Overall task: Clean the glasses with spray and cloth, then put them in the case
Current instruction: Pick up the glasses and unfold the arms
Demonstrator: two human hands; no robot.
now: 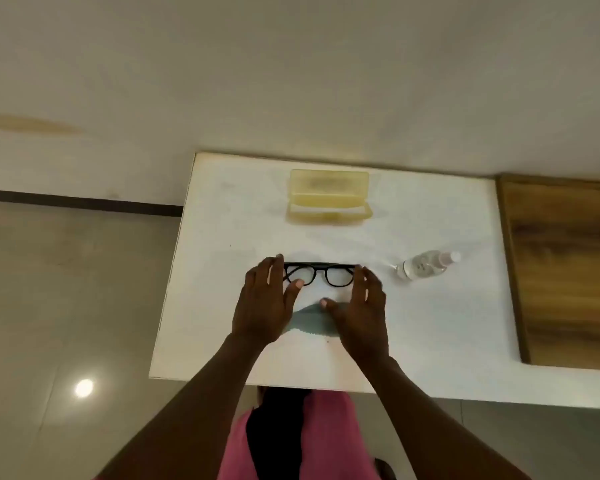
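Black-framed glasses [321,273] lie on the white table [430,323], lenses facing me. My left hand [267,303] pinches their left end, fingers over the top of the frame and thumb on the lower rim of the left lens. My right hand [361,313] has its fingers spread and touches the right end of the frame, while its thumb rests lower down on the grey-green cloth [309,322]. The cloth lies between my hands, partly hidden by them. A clear spray bottle [423,266] lies on its side to the right. Behind the glasses, a yellow translucent case [328,202] stands open.
A wooden board or surface [568,271] adjoins the table on the right. The table's far edge meets a pale wall. The tiled floor [66,289] shows on the left, and pink clothing [326,438] below the table's near edge.
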